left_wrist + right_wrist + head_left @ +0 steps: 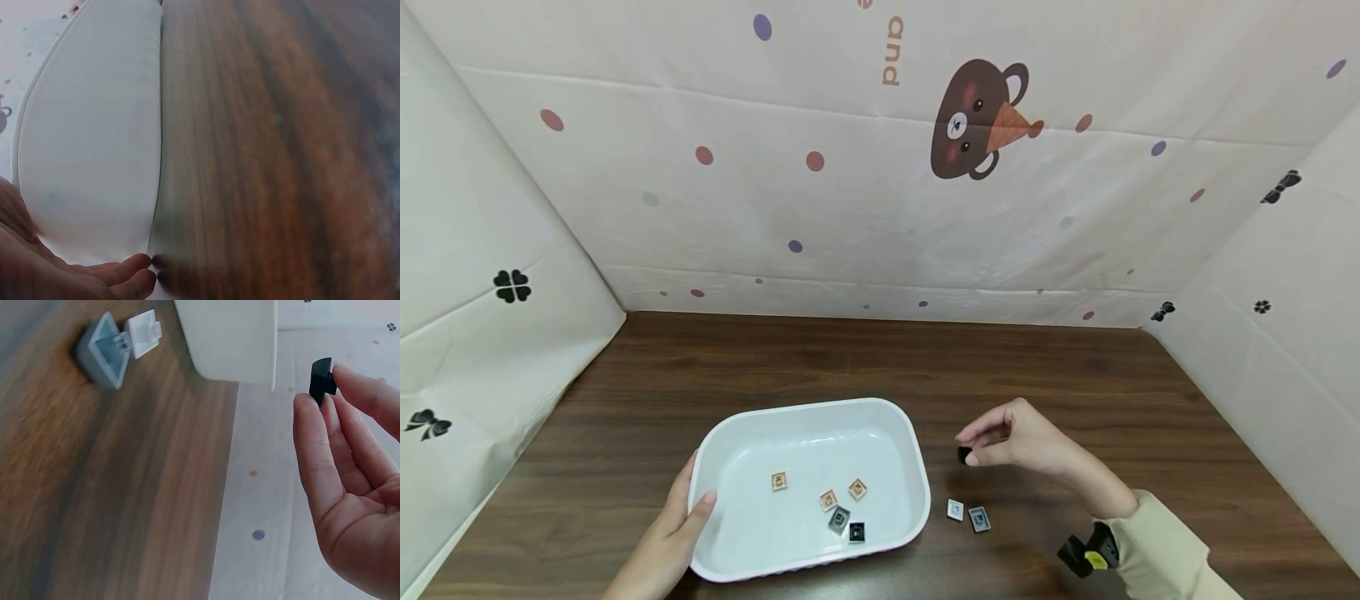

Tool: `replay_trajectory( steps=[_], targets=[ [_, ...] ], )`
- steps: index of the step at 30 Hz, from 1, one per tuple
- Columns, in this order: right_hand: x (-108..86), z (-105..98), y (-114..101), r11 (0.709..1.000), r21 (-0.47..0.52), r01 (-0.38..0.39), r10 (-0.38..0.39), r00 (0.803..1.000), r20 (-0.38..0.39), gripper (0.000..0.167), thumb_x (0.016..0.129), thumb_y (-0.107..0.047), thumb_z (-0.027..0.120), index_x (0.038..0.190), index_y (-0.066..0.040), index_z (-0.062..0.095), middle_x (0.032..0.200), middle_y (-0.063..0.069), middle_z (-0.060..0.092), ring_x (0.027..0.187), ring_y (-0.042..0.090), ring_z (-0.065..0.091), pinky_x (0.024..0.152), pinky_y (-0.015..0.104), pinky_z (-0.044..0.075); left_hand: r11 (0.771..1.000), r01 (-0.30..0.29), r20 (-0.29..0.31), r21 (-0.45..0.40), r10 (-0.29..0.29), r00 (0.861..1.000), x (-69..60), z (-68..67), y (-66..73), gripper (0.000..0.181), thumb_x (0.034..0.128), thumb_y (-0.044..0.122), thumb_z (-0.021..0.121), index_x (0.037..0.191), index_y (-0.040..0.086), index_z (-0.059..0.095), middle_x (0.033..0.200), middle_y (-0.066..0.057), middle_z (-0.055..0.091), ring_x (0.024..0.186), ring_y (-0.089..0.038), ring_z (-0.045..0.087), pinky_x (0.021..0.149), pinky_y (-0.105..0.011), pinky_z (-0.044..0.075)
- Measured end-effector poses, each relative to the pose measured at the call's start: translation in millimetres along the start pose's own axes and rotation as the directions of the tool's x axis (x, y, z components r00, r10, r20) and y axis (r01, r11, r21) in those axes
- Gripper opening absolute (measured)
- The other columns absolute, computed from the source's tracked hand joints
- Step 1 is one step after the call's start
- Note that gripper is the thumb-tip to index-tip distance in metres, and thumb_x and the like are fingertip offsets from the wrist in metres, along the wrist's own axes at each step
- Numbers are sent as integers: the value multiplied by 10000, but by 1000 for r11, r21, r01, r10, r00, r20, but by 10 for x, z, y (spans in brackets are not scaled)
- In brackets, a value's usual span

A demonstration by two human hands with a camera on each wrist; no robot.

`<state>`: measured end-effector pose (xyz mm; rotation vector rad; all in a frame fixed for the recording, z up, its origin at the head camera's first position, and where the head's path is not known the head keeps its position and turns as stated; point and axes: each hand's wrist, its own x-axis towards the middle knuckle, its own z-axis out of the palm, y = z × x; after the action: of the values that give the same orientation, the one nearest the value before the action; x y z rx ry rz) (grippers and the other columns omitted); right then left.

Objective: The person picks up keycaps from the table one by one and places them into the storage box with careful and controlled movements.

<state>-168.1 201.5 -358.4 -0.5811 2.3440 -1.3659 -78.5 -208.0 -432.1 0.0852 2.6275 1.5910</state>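
Note:
My right hand (1026, 442) pinches a black keycap (321, 378) between thumb and fingertips, raised over the table to the right of a white plastic basin (917, 467). My left hand (662, 533) grips the basin's left side, the thumb over the rim and the fingers along the outer wall. Inside the basin lie several keycaps: cream ones with orange markings, such as one keycap (778, 481) on the left, plus a grey keycap (839, 520) and a black keycap (857, 532). On the table below my right hand sit a white keycap (955, 509) and a grey-blue keycap (979, 519).
The dark wooden table (850, 358) is bordered at the back by a white printed sheet (865, 208). Similar white sheets stand along its left and right sides. A black device (1086, 552) is strapped at my right wrist, by the pale sleeve (1165, 542).

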Motion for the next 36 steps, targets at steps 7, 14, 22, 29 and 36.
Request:
replay_trajectory(
  steps=[7, 14, 22, 29, 36],
  targets=[
    [111, 72, -116, 1000, 9, 27, -27, 1000, 0, 317, 722, -85, 759, 946, 115, 657, 876, 178, 682, 739, 90, 631, 649, 273, 518, 1000, 25, 16, -10, -25, 1000, -2, -10, 36, 576, 1004, 181, 313, 1427, -51, -2, 1430, -341, 92, 1239, -507, 203, 845, -522, 408],
    [212, 127, -235, 999, -6, 51, -51, 999, -16, 284, 725, -77, 756, 939, 89, 673, 874, 149, 690, 744, 99, 633, 652, 275, 518, 997, 71, 49, -39, -69, 996, -12, -24, 79, 593, 1008, 195, 306, 1428, -40, -41, 1439, -340, 39, 1254, -532, 146, 850, -578, 391],
    [318, 179, -343, 998, 15, 58, -57, 997, -44, 274, 729, -76, 753, 944, 77, 678, 900, 161, 686, 752, 115, 634, 657, 278, 518, 998, 51, 30, -44, -49, 998, -24, -15, 92, 582, 1005, 174, 316, 1430, -37, -20, 1438, -338, 57, 1242, -520, 185, 817, -552, 428],
    [415, 232, -474, 997, 18, 80, -79, 996, -47, 239, 738, -67, 744, 938, 52, 689, 904, 144, 689, 762, 127, 640, 660, 288, 521, 997, 65, 31, -45, -64, 997, -28, -20, 103, 585, 1006, 180, 317, 1432, -33, -23, 1439, -337, 56, 1243, -515, 196, 817, -549, 430],
    [504, 285, -610, 995, 25, 100, -99, 994, -44, 225, 740, -70, 745, 933, 35, 697, 898, 129, 693, 761, 151, 645, 668, 295, 522, 997, 70, 27, -40, -69, 997, -31, -17, 109, 583, 1006, 181, 316, 1435, -24, -22, 1437, -338, 67, 1218, -505, 256, 795, -521, 452]
  ],
)
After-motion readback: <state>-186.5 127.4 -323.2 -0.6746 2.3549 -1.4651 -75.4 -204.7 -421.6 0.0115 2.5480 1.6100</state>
